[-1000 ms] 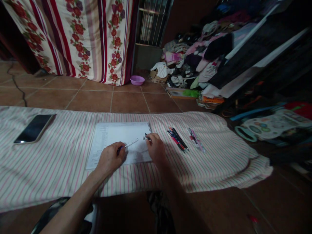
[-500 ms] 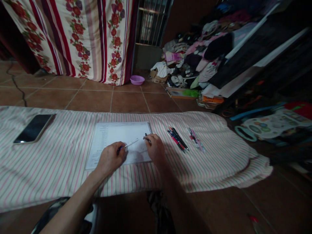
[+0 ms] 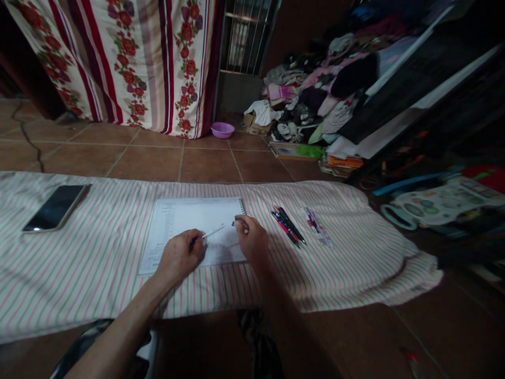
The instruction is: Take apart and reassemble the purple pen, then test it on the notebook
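Observation:
My left hand is closed around the dark blue end of a pen. The pen's thin, pale, see-through length points right and slightly up over an open spiral notebook. Across a small gap from its tip, my right hand pinches a small dark piece, too small to name for sure. Both hands are above the lower part of the notebook, whose left side carries printed lines. To the right of my right hand lies a bunch of pens, with a second bunch of pens in a clear wrapper beside it.
A striped cloth covers the low surface under everything. At the left lies a phone. Beyond are a tiled floor, a purple basin, a flowered curtain and a heap of clothes.
My right hand has shifted slightly right, and its fingers have turned around the small dark piece. My left hand and the pen look unmoved.

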Motion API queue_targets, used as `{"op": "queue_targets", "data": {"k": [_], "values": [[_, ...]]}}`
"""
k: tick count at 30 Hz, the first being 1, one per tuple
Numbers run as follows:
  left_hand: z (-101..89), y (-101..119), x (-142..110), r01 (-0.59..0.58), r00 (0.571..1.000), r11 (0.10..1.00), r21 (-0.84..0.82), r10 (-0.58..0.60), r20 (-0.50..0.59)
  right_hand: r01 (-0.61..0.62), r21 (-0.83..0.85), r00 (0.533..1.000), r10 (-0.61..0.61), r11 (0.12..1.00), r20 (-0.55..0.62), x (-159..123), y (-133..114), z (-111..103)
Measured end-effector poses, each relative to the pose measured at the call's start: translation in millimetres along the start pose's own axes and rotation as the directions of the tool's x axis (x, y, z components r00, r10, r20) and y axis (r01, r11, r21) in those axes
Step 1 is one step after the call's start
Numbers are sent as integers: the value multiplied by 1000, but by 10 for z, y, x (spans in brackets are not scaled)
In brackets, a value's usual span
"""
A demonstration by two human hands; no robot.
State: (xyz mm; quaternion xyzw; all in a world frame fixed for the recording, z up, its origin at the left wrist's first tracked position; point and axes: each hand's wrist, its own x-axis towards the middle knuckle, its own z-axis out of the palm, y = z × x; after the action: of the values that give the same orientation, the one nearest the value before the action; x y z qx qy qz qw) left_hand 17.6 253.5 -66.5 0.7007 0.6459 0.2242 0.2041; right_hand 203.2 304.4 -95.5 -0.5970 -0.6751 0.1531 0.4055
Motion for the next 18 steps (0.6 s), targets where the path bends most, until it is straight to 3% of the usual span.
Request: {"op": "queue_targets", "data": {"k": [3, 8, 13, 18], "values": [[-5, 13, 5, 15, 1000, 1000, 3, -15, 4, -100, 185, 991, 80, 978, 109, -35, -56, 32], [23, 30, 20, 34, 999, 999, -28, -34, -9, -335, 442, 906, 156, 832, 392, -114, -199, 101], [70, 52, 24, 17, 1000, 999, -48, -18, -20, -484, 499, 847, 241, 718, 474, -160, -328, 153], [95, 59, 18, 8, 1000, 999, -51, -9, -8, -516, 541, 840, 268, 664, 471, -172, -391, 162]]}}
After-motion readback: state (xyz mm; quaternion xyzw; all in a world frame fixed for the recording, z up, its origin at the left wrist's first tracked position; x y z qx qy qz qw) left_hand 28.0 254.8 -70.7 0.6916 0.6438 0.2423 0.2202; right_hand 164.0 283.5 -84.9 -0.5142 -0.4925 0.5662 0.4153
